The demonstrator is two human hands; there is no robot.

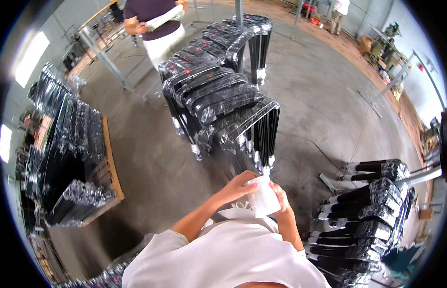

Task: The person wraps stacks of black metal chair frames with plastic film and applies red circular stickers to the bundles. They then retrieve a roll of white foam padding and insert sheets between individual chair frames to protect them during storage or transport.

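Close to my body, both hands hold a white, translucent roll of plastic film (pixel 264 198). My left hand (pixel 240 186) grips its upper left side, fingers bent over the top edge. On the other side my right hand (pixel 282 198) is wrapped round the roll, with part of its fingers hidden. A loose white strip (pixel 238 211) hangs below the roll by my shirt. Just beyond my hands stands a long row of black frames wrapped in clear film (pixel 223 96), their legs pointing down to the floor.
A pallet (pixel 118 185) with wrapped black frames stands at the left. More wrapped black frames (pixel 362 225) are stacked at the right, beside a metal post. Across the row, a person (pixel 156 29) holds a long whitish roll (pixel 165 18). A metal stand (pixel 108 62) is at the far left.
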